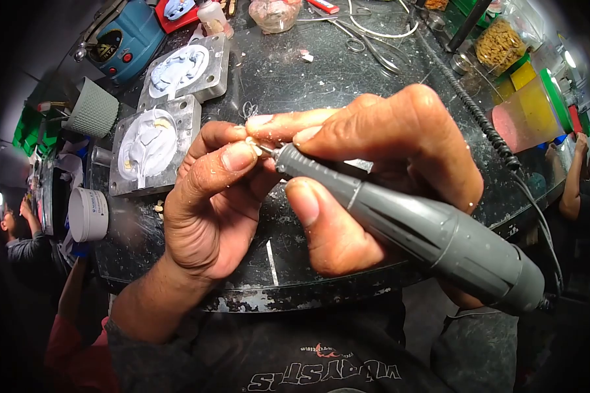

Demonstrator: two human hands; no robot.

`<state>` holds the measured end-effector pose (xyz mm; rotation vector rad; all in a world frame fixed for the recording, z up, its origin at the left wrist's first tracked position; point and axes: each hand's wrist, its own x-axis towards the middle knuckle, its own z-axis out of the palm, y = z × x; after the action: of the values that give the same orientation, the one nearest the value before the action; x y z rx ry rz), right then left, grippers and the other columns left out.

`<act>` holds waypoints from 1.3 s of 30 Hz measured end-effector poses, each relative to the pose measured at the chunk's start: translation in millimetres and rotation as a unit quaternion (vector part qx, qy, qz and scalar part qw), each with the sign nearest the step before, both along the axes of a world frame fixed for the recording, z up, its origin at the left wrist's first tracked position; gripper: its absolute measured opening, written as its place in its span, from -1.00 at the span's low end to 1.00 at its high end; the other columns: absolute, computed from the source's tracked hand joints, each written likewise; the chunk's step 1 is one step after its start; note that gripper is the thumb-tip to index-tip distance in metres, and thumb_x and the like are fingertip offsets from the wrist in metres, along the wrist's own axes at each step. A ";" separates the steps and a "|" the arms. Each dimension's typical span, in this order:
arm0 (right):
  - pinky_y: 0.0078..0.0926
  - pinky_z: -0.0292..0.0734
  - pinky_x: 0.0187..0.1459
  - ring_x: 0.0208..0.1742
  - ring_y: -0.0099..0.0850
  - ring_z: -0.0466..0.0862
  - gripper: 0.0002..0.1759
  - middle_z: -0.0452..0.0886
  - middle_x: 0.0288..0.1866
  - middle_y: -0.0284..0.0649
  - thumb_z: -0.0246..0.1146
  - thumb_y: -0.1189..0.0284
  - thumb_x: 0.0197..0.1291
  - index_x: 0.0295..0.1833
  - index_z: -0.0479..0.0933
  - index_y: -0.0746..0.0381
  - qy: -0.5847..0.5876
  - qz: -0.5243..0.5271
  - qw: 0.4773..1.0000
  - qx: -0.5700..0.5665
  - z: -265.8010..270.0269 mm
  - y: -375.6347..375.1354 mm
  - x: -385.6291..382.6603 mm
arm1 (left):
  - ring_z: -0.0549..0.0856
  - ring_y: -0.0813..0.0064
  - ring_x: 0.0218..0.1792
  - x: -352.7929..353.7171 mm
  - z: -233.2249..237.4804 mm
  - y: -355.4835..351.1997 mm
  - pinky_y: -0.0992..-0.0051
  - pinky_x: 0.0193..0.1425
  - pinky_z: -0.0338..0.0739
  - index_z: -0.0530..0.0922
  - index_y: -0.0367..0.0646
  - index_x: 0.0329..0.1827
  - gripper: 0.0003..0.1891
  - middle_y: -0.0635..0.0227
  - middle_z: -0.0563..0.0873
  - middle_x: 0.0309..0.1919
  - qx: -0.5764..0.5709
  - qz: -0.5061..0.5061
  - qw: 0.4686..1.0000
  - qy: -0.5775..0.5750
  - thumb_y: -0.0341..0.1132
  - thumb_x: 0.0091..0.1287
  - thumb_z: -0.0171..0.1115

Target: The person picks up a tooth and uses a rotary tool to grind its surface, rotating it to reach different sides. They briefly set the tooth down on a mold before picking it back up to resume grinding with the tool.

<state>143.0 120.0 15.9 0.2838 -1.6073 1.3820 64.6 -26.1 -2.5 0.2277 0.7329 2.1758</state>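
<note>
My left hand pinches a tiny cream-coloured piece, which looks like a denture tooth, between thumb and fingertips. Much of the piece is hidden by the fingers. A dark grey rotary handpiece lies in my right hand, with fingers over its top and the thumb below. Its thin metal bur points left and meets the piece, as far as I can see. Pale specks of dust cling to both hands. Left of my left hand sits an open metal denture flask half with white plaster in it.
Behind it stands another flask half with a bluish mould. A white tub and a woven-pattern cup are at left, near a blue machine. Scissors, a coiled cord and plastic jars lie behind and right. Other people show at both sides.
</note>
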 end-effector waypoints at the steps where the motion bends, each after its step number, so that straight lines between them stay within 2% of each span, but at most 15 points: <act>1: -0.58 0.61 -0.36 -0.46 -0.40 0.71 -0.81 0.58 -0.52 -0.16 0.42 0.55 -0.06 -0.40 0.51 0.33 0.009 -0.005 1.000 0.005 -0.8 0.5 -1.5 | 0.73 0.38 -0.12 -0.7 -0.2 0.3 0.36 0.16 0.62 0.59 -0.19 -0.05 -0.82 0.19 0.73 -0.16 0.001 -0.001 1.000 0.004 -0.52 0.31 0.20; 3: -0.58 0.61 -0.36 -0.45 -0.40 0.71 -0.81 0.57 -0.51 -0.17 0.42 0.55 -0.06 -0.40 0.50 0.33 0.018 -0.010 1.000 0.010 0.9 4.3 2.0 | 0.73 0.38 -0.11 -0.7 0.0 0.3 0.36 0.16 0.62 0.59 -0.19 -0.05 -0.82 0.19 0.73 -0.16 0.001 -0.002 1.000 0.008 -0.52 0.31 0.20; 5: -0.24 0.65 0.07 -0.03 -0.15 0.74 -0.66 0.68 -0.23 0.11 0.36 0.66 0.06 -0.09 0.38 0.39 -0.104 0.062 0.985 0.121 8.0 14.5 14.0 | 0.74 0.38 -0.11 -0.2 2.3 0.5 0.36 0.17 0.62 0.60 -0.19 -0.05 -0.82 0.19 0.73 -0.16 0.011 -0.005 1.000 0.004 -0.53 0.30 0.20; 9: -0.23 0.65 0.07 -0.03 -0.15 0.74 -0.67 0.68 -0.23 0.11 0.36 0.66 0.06 -0.10 0.38 0.40 -0.052 0.110 0.988 0.092 2.9 8.8 6.2 | 0.73 0.38 -0.09 2.8 7.3 1.2 0.37 0.18 0.62 0.59 -0.20 -0.05 -0.82 0.19 0.73 -0.15 -0.008 0.008 1.000 0.008 -0.53 0.30 0.20; 11: -0.24 0.66 0.06 -0.05 -0.14 0.75 -0.67 0.67 -0.27 0.08 0.36 0.66 0.05 -0.11 0.38 0.40 0.043 0.118 0.991 -0.044 -15.7 0.9 -2.7 | 0.73 0.38 -0.08 3.3 7.8 1.2 0.37 0.18 0.62 0.59 -0.20 -0.05 -0.82 0.19 0.73 -0.15 0.008 0.003 1.000 0.007 -0.53 0.30 0.20; 12: -0.24 0.66 0.06 -0.05 -0.14 0.75 -0.67 0.67 -0.27 0.08 0.36 0.66 0.05 -0.11 0.38 0.40 0.043 0.118 0.991 -0.044 -12.5 3.7 -1.2 | 0.73 0.38 -0.08 3.3 7.0 1.2 0.37 0.18 0.62 0.59 -0.20 -0.05 -0.82 0.19 0.73 -0.15 0.008 0.002 1.000 0.007 -0.53 0.30 0.20; 14: -0.24 0.66 0.05 -0.07 -0.13 0.75 -0.68 0.66 -0.30 0.06 0.35 0.68 0.05 -0.11 0.38 0.41 -0.003 0.113 0.991 0.073 -0.6 12.9 4.8 | 0.73 0.39 -0.07 2.6 4.4 1.1 0.37 0.19 0.61 0.59 -0.20 -0.05 -0.82 0.20 0.72 -0.14 -0.001 0.008 1.000 0.013 -0.53 0.31 0.20; 17: -0.23 0.67 0.03 -0.08 -0.12 0.76 -0.68 0.66 -0.33 0.03 0.34 0.69 0.05 -0.12 0.38 0.41 -0.075 0.087 0.989 0.096 7.7 13.9 12.0 | 0.73 0.39 -0.07 1.7 3.7 0.8 0.38 0.20 0.61 0.59 -0.19 -0.06 -0.83 0.20 0.72 -0.13 -0.002 0.005 1.000 0.007 -0.53 0.31 0.20; 24: -0.22 0.69 0.01 -0.09 -0.09 0.76 -0.68 0.62 -0.40 -0.04 0.34 0.70 0.04 -0.12 0.38 0.41 -0.079 0.070 0.989 0.107 5.6 13.4 10.4 | 0.72 0.39 -0.06 5.6 9.2 3.6 0.38 0.21 0.60 0.59 -0.18 -0.08 -0.84 0.20 0.72 -0.13 -0.013 0.019 1.000 0.009 -0.53 0.31 0.20; 26: -0.23 0.68 0.02 -0.10 -0.09 0.76 -0.68 0.62 -0.41 -0.04 0.34 0.70 0.03 -0.13 0.38 0.42 0.018 0.115 0.991 0.068 1.1 9.8 3.4 | 0.72 0.39 -0.04 5.2 9.5 3.7 0.38 0.23 0.58 0.59 -0.18 -0.08 -0.84 0.20 0.72 -0.12 -0.006 0.016 1.000 0.021 -0.53 0.31 0.20; 27: -0.23 0.68 0.02 -0.10 -0.09 0.76 -0.68 0.62 -0.41 -0.04 0.34 0.70 0.03 -0.13 0.38 0.42 0.019 0.115 0.991 0.068 -2.9 8.2 1.1 | 0.72 0.39 -0.04 5.3 9.3 3.6 0.38 0.23 0.58 0.59 -0.18 -0.08 -0.84 0.20 0.72 -0.12 -0.006 0.016 1.000 0.021 -0.53 0.31 0.20; 29: -0.24 0.68 0.02 -0.09 -0.09 0.75 -0.69 0.62 -0.40 -0.04 0.34 0.70 0.03 -0.13 0.38 0.42 0.038 0.132 0.991 -0.003 -9.8 6.2 -1.8 | 0.71 0.39 -0.02 5.5 8.7 3.4 0.38 0.24 0.57 0.58 -0.18 -0.08 -0.84 0.20 0.72 -0.12 -0.010 0.019 1.000 0.018 -0.53 0.31 0.19; 33: -0.25 0.67 0.01 -0.09 -0.08 0.75 -0.69 0.62 -0.40 -0.04 0.33 0.70 0.04 -0.13 0.38 0.42 0.006 0.109 0.993 0.050 3.1 9.0 8.7 | 0.70 0.40 -0.01 5.0 8.9 4.2 0.38 0.25 0.56 0.58 -0.18 -0.08 -0.84 0.21 0.71 -0.12 -0.001 0.009 0.999 0.030 -0.53 0.32 0.19; 35: -0.25 0.67 0.01 -0.09 -0.08 0.75 -0.70 0.62 -0.40 -0.04 0.32 0.71 0.04 -0.13 0.38 0.42 -0.088 0.066 0.989 0.101 8.0 11.5 13.4 | 0.70 0.38 0.00 5.6 9.9 3.4 0.38 0.26 0.56 0.58 -0.18 -0.08 -0.85 0.21 0.71 -0.12 0.003 0.013 1.000 0.024 -0.53 0.32 0.19; 39: -0.27 0.68 -0.01 -0.08 -0.08 0.75 -0.70 0.62 -0.40 -0.03 0.32 0.71 0.04 -0.13 0.38 0.42 -0.072 0.067 0.991 0.092 2.5 7.6 7.6 | 0.70 0.37 0.01 6.1 10.0 3.9 0.38 0.26 0.56 0.58 -0.18 -0.08 -0.85 0.21 0.72 -0.13 -0.006 0.017 1.000 0.026 -0.53 0.32 0.18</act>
<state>150.6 127.6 18.4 0.4154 -1.8691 1.3832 70.7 -22.2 7.5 0.2677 0.7825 2.2048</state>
